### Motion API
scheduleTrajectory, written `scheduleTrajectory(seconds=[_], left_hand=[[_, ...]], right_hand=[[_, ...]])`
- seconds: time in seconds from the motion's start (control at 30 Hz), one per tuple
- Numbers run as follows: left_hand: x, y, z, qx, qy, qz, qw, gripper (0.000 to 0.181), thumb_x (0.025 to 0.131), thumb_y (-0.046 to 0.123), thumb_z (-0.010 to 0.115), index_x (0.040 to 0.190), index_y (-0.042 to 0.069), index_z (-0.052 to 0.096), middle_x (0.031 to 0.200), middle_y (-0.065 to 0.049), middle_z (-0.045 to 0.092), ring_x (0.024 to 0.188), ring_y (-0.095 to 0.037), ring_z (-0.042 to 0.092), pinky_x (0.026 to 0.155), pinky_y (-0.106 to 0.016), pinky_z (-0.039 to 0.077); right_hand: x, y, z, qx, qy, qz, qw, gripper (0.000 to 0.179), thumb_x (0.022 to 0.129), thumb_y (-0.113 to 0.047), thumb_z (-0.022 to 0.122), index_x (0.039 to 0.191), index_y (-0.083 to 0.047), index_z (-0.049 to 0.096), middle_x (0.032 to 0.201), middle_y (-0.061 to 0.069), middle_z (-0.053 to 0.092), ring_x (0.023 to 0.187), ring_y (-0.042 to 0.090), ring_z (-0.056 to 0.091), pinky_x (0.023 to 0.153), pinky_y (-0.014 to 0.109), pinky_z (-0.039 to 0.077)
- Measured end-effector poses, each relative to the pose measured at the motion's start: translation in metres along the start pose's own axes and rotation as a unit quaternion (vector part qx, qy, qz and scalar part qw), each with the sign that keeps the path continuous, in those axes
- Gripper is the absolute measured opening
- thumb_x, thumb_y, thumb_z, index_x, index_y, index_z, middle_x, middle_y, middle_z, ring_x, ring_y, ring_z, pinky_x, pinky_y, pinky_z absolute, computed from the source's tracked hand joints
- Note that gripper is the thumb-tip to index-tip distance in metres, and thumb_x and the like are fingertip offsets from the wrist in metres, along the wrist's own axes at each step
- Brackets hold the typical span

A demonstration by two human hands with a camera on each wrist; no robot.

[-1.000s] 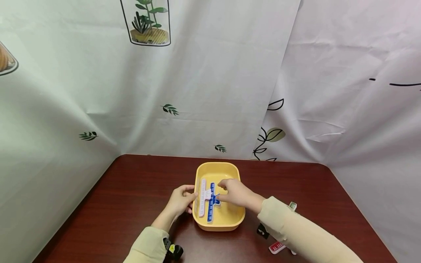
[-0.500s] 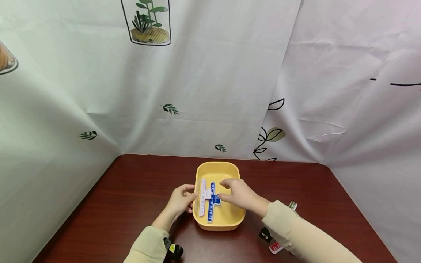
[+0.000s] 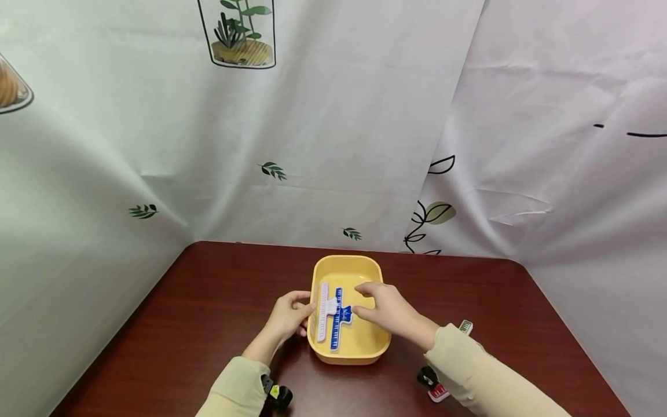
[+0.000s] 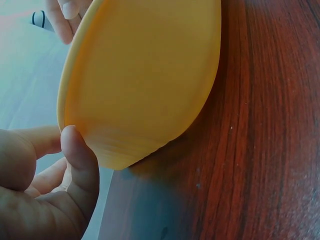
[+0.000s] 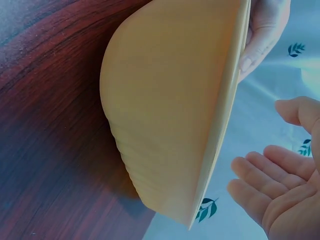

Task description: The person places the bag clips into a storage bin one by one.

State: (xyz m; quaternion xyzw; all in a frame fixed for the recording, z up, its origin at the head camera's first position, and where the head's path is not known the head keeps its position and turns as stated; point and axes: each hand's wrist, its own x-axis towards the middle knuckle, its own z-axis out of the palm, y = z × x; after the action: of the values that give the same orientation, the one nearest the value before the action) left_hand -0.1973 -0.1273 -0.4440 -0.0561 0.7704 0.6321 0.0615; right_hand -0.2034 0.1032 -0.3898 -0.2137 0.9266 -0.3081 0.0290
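Observation:
My left hand (image 3: 285,317) grips the left rim of a yellow plastic tub (image 3: 359,346), pinching it between thumb and fingers. Inside, a white clip (image 3: 322,315) with a long keyboard-patterned bar lies on the left, beside a blue clip (image 3: 336,324) of the same shape. Over the tub's right side hovers my right hand (image 3: 388,310), its fingers spread from the thumb and holding nothing. In the right wrist view the right hand's fingers (image 5: 270,175) stand apart from the tub's rim. Neither wrist view shows the clips, since the tub's wall hides them.
A clip with a green keyboard pattern (image 3: 466,327) and a red one (image 3: 439,393) lie on the dark wooden table (image 3: 234,278), partly hidden by my right sleeve. White patterned cloth (image 3: 339,145) hangs behind and at both sides.
The right hand has drawn a little to the right, away from the blue clip, which lies still in the tub. My left hand keeps its grip on the rim. The head view has shifted slightly.

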Motion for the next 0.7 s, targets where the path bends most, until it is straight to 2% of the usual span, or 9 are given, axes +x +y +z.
scheduleTrajectory(seconds=[0.3, 0.7], left_hand=[[0.001, 0.002, -0.001, -0.005, 0.0, -0.003, 1.0, 0.039, 0.089, 0.008, 0.062, 0.125, -0.004, 0.052, 0.071, -0.009, 0.056, 0.049, -0.012, 0.05, 0.04, -0.024, 0.048], [0.003, -0.002, -0.001, -0.018, -0.007, -0.003, 0.9998, 0.038, 0.089, 0.006, 0.061, 0.125, -0.005, 0.051, 0.07, -0.007, 0.055, 0.049, -0.011, 0.049, 0.04, -0.022, 0.047]], right_hand=[[-0.007, 0.003, -0.005, 0.0, 0.024, 0.016, 0.9996, 0.043, 0.083, -0.026, 0.071, 0.12, -0.006, 0.062, 0.119, 0.008, 0.064, 0.109, 0.023, 0.061, 0.091, 0.039, 0.054], [-0.013, 0.007, -0.005, 0.0, 0.065, 0.01, 0.9979, 0.042, 0.081, -0.025, 0.073, 0.117, -0.006, 0.064, 0.119, 0.006, 0.063, 0.11, 0.021, 0.059, 0.094, 0.041, 0.052]])
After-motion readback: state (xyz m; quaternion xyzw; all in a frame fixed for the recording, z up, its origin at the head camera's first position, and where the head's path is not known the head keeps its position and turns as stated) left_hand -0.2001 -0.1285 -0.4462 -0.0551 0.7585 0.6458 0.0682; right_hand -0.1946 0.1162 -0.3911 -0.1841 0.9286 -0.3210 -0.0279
